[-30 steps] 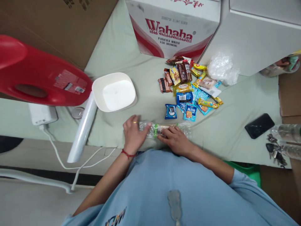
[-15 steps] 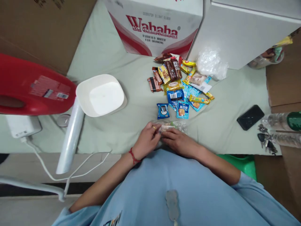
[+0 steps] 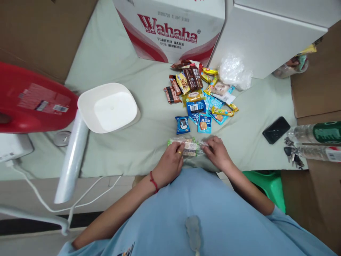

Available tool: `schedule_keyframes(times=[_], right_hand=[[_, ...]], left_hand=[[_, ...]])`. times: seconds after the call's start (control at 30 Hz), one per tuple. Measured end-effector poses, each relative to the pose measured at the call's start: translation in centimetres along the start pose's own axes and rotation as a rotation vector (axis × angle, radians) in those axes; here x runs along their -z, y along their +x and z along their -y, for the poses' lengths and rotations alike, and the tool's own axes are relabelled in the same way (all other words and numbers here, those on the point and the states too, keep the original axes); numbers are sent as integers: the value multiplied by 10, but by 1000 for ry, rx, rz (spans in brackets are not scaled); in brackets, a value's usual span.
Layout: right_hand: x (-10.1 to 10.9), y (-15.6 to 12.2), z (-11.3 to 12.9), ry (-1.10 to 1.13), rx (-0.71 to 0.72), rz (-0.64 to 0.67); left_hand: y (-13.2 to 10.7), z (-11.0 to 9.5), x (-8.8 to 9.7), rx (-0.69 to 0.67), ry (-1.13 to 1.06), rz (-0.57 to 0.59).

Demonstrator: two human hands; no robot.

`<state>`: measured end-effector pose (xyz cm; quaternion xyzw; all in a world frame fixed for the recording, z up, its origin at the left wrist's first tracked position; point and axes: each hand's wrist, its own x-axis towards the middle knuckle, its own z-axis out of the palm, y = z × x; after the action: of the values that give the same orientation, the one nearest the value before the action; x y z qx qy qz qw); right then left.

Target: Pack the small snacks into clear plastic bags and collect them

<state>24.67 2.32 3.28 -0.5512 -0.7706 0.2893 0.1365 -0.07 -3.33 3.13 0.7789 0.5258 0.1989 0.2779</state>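
A clear plastic snack packet [image 3: 190, 146] with green trim and pale, biscuit-like contents lies near the front edge of the cloth-covered table. My left hand [image 3: 172, 158] is closed on its left part, thumb and fingers pinching the wrapper. At its right end, my right hand [image 3: 217, 152] pinches the crinkled film. Just beyond my hands are a dark blue snack packet [image 3: 182, 125] and a light blue snack packet [image 3: 204, 123]. Behind them spreads a pile of small wrapped snacks, among them brown bars [image 3: 193, 79] and a yellow stick packet [image 3: 222, 111].
A white plastic bin [image 3: 109, 106] stands left, beside a red jug [image 3: 37, 99] and a roll of clear film [image 3: 68, 163]. A Wahaba-style printed carton [image 3: 173, 32] stands at the back. On the right lie a phone [image 3: 276, 130], keys [image 3: 293, 153] and bottles [image 3: 325, 132].
My right hand has moved rightward, away from my left, to the packet's right end. More of the packet shows between my hands. The view has shifted slightly.
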Motion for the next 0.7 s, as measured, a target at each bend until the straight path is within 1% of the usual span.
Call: schedule_keyframes(times=[0.07, 0.17, 0.23, 0.3, 0.37, 0.43, 0.47, 0.53, 0.6, 0.63, 0.7], right_hand=[[9, -1, 9, 49, 0, -49], [12, 7, 32, 57, 25, -6], [4, 19, 48, 18, 61, 33], [-10, 33, 63, -55, 73, 65], [-25, 45, 73, -146, 68, 108], [-33, 50, 78, -220, 99, 152], [-35, 49, 79, -242, 141, 174], [-32, 42, 78, -264, 268, 221], [-26, 33, 74, -289, 395, 266], [-24, 29, 73, -312, 436, 281], [-20, 25, 70, -379, 467, 294]], left_hand=[[0, 0, -2, -13, 35, 12], [0, -3, -3, 10, 154, 51], [0, -5, -2, 30, 251, 75], [-1, -6, 0, 26, 312, 91], [-2, -4, 0, -6, 330, 91], [-3, 1, 1, -29, 311, 71], [-3, 4, 2, -36, 280, 57], [-6, 13, 5, -52, 162, 24], [-9, 23, 12, -74, -33, -6], [-11, 27, 16, -69, -148, -28], [-15, 35, 24, 14, -371, -107]])
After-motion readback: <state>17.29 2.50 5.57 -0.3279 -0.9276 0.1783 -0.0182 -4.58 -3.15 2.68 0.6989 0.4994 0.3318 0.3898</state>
